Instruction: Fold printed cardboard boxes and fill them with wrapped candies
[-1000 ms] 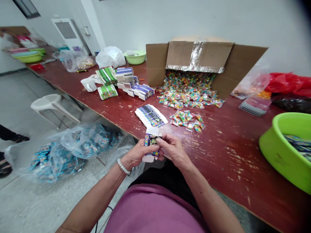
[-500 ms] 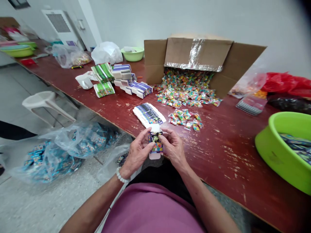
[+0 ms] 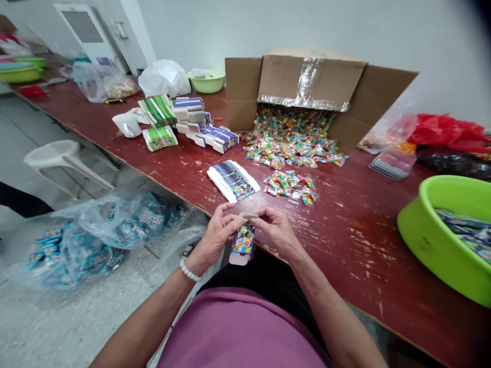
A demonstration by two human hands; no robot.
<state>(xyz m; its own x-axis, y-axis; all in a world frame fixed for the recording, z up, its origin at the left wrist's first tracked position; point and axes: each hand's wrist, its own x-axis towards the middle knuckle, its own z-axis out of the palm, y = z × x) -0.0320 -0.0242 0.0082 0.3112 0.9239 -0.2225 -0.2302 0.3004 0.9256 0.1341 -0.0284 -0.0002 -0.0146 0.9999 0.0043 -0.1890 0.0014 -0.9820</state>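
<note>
A small printed cardboard box point(image 3: 243, 242) hangs between my two hands, just off the table's front edge. My left hand point(image 3: 216, 231) pinches its upper end from the left, thumb and fingers at the pale top flap. From the right, my right hand point(image 3: 276, 229) grips the same end, its fingertips meeting the left ones. The box's lower flap stands open. Right beyond my hands lies a fanned stack of flat printed boxes point(image 3: 233, 181). To its right is a small pile of wrapped candies point(image 3: 291, 186).
A big carton point(image 3: 312, 84) spills wrapped candies onto the red table point(image 3: 337, 230). Green and purple bundles of flat boxes point(image 3: 157, 112) lie at left. A green tub point(image 3: 425, 245) stands at right. Clear bags of blue packets point(image 3: 84, 245) and a white stool point(image 3: 61, 153) are on the floor side.
My fingers have moved up to the box's top end, and its flap is now folded down between them. The box's lower part now hangs below my hands.
</note>
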